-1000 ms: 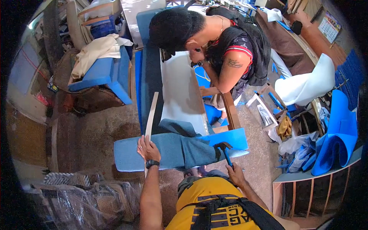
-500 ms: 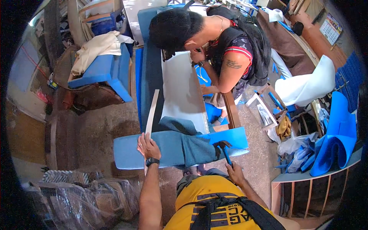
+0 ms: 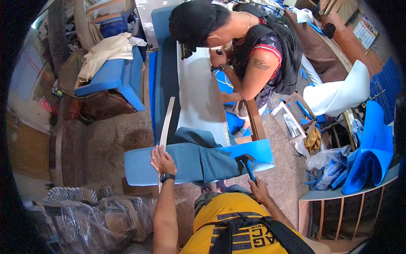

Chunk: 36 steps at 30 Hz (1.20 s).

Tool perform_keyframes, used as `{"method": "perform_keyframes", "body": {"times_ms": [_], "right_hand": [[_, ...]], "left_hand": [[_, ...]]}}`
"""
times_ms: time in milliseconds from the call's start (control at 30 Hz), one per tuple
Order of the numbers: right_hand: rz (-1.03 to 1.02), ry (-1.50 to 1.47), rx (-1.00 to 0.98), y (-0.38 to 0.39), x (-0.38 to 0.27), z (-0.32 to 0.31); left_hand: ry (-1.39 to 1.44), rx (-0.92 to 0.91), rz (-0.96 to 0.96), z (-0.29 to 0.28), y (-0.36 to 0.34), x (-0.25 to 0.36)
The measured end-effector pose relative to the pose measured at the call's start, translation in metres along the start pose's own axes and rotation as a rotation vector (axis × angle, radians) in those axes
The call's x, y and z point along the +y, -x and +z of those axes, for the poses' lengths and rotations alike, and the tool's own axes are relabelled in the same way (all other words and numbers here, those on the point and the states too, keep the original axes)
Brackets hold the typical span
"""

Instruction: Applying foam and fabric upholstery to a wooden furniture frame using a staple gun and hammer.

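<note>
My left hand (image 3: pixel 163 161) is closed round a long, thin, pale strip (image 3: pixel 168 120) and rests on the blue-grey fabric of a padded sofa arm (image 3: pixel 184 163). The strip runs on past the arm's far edge, and its lower end shows below my fingers. In my right hand (image 3: pixel 259 189) is a claw hammer (image 3: pixel 250 172) with a blue handle. Its dark head lies against the right part of the arm, where loose fabric meets bare blue foam (image 3: pixel 249 152). Folded fabric (image 3: pixel 194 136) is bunched behind the arm.
Across the sofa frame a co-worker (image 3: pixel 258 59) bends over its white panel (image 3: pixel 198 93). A blue foam piece (image 3: pixel 105 76) with cream cloth stands at left. Plastic-wrapped furniture (image 3: pixel 93 216) lies lower left. Rolled blue foam (image 3: pixel 368 148) and scraps are at right.
The co-worker's head and upper body have shifted slightly to the right and up. My hands, the strip and the hammer stay almost where they were.
</note>
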State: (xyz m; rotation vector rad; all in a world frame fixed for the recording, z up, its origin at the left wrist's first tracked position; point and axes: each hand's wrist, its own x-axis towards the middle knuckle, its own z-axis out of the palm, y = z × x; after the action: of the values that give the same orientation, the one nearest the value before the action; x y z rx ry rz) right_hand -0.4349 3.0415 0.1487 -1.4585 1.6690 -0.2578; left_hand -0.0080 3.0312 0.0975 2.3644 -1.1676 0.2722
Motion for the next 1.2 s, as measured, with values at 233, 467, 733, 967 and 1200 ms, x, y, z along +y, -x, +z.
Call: {"method": "perform_keyframes", "body": {"times_ms": [233, 467, 733, 967, 1200], "right_hand": [[-0.018, 0.014, 0.001, 0.001, -0.001, -0.006], [-0.038, 0.006, 0.0, 0.0, 0.004, -0.009], [-0.055, -0.002, -0.007, 0.0, 0.003, -0.011], [-0.038, 0.013, -0.014, -0.002, 0.002, -0.007], [0.018, 0.017, -0.027, -0.001, -0.002, -0.009]], "left_hand": [[-0.013, -0.067, -0.013, -0.005, -0.002, 0.001], [-0.011, -0.076, -0.036, -0.006, -0.002, 0.003], [-0.04, -0.083, -0.015, -0.009, -0.001, 0.007], [-0.028, -0.077, -0.023, -0.01, -0.003, 0.005], [-0.025, -0.033, -0.003, -0.01, -0.003, 0.005]]}}
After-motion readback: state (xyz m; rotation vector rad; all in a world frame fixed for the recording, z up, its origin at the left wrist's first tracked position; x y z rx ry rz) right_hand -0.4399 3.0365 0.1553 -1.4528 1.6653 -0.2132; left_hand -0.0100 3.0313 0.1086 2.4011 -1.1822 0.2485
